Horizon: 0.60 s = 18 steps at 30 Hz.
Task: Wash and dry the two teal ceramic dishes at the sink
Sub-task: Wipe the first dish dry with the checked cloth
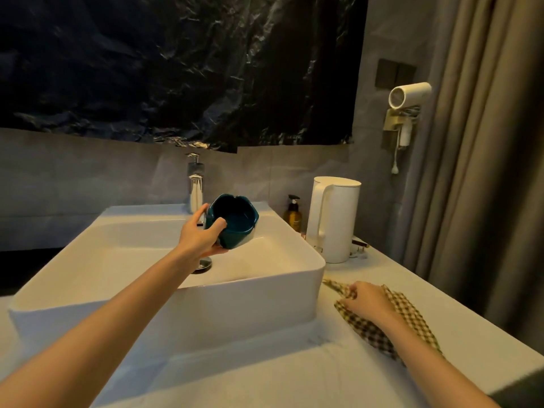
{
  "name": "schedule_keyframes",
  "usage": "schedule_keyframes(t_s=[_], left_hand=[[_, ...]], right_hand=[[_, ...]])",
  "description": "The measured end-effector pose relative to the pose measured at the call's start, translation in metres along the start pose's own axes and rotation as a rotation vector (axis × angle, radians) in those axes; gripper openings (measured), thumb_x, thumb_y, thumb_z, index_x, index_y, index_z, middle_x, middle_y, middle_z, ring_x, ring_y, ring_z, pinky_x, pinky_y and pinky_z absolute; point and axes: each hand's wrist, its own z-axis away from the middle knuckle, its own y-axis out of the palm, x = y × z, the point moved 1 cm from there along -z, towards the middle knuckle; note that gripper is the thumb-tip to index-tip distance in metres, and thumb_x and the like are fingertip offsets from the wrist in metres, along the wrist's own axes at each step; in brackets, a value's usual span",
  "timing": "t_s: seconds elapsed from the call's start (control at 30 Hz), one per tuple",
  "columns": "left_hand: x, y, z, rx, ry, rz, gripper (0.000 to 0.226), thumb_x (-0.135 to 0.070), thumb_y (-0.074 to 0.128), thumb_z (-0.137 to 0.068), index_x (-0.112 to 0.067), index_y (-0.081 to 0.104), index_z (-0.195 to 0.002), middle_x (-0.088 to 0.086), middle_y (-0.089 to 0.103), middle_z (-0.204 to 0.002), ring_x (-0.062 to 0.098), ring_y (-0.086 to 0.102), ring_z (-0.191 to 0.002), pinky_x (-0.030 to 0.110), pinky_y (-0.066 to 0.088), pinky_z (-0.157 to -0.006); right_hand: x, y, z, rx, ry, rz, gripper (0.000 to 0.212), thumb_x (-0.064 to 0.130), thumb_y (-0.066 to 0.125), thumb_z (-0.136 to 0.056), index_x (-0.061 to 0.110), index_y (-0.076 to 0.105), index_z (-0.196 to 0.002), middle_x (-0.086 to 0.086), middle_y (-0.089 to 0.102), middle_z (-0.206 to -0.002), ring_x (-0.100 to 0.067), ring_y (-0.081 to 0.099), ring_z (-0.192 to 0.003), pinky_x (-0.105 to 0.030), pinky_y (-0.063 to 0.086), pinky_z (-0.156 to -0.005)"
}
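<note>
Over the sink (259,278), towards its back rim and in front of the tap (195,184), the left hand (200,235) grips the teal dish (235,219); the thumb hooks over the near rim, the other fingers wrap outside and beneath; the dish is tipped on its side, mouth facing the person; roundish, no clear long axis. Right of the sink, the right hand (369,301) pinches a checked cloth (379,337).

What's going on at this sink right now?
A person is at the white sink. Their left hand holds a teal ceramic dish tilted above the basin, thumb hooked over its rim. Their right hand grips a checked cloth lying on the counter to the sink's right. Only one teal dish is in view.
</note>
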Motion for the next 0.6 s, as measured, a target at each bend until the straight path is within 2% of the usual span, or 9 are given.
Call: schedule_keyframes(t_s=[0.17, 0.27, 0.37, 0.47, 0.53, 0.6], left_hand=[[-0.003, -0.007, 0.002, -0.013, 0.009, -0.035, 0.057, -0.014, 0.058, -0.091, -0.028, 0.036, -0.141, 0.012, 0.037, -0.144, 0.039, 0.044, -0.124, 0.033, 0.053, -0.055], [-0.004, -0.014, -0.003, -0.019, 0.008, -0.042, 0.055, -0.015, 0.059, -0.091, -0.028, 0.038, -0.14, 0.012, 0.039, -0.143, 0.04, 0.045, -0.123, 0.034, 0.054, -0.054], [-0.007, -0.022, -0.01, -0.013, 0.009, -0.026, 0.053, -0.017, 0.06, -0.091, -0.029, 0.041, -0.138, 0.013, 0.041, -0.142, 0.04, 0.049, -0.119, 0.034, 0.055, -0.053], [-0.01, -0.029, -0.017, -0.019, 0.001, -0.021, 0.051, -0.019, 0.06, -0.09, -0.029, 0.043, -0.137, 0.014, 0.043, -0.14, 0.04, 0.051, -0.116, 0.038, 0.056, -0.06], [-0.012, -0.033, -0.021, -0.019, -0.002, -0.012, 0.05, -0.019, 0.059, -0.091, -0.029, 0.042, -0.137, 0.014, 0.044, -0.14, 0.04, 0.052, -0.116, 0.038, 0.055, -0.061], [-0.014, -0.038, -0.024, -0.016, 0.002, -0.012, 0.049, -0.02, 0.058, -0.091, -0.03, 0.043, -0.137, 0.014, 0.044, -0.139, 0.04, 0.052, -0.115, 0.037, 0.055, -0.059]], right_hand=[[0.002, 0.007, -0.011, -0.179, 0.011, -0.054, 0.015, 0.021, 0.05, -0.094, 0.018, 0.064, -0.101, -0.004, 0.065, -0.107, -0.021, 0.059, -0.097, -0.031, 0.051, -0.081], [0.024, -0.024, -0.015, -0.399, -0.027, -0.174, 0.017, 0.02, 0.045, -0.098, 0.014, 0.06, -0.103, -0.006, 0.06, -0.109, -0.023, 0.057, -0.095, -0.034, 0.049, -0.076], [0.065, -0.078, -0.009, -0.603, -0.174, -0.31, 0.018, 0.021, 0.039, -0.1, 0.011, 0.053, -0.103, -0.005, 0.052, -0.106, -0.02, 0.051, -0.084, -0.031, 0.041, -0.067], [0.116, -0.132, 0.0, -0.782, -0.402, -0.502, 0.012, 0.019, 0.042, -0.099, 0.013, 0.052, -0.101, -0.002, 0.05, -0.101, -0.016, 0.052, -0.084, -0.029, 0.047, -0.066], [0.153, -0.158, 0.003, -0.816, -0.538, -0.609, 0.008, 0.016, 0.048, -0.097, 0.013, 0.054, -0.102, 0.001, 0.048, -0.099, -0.012, 0.052, -0.084, -0.022, 0.045, -0.066], [0.19, -0.171, 0.002, -0.814, -0.611, -0.691, 0.005, 0.015, 0.053, -0.095, 0.014, 0.055, -0.1, 0.001, 0.052, -0.097, -0.012, 0.053, -0.084, -0.021, 0.046, -0.067]])
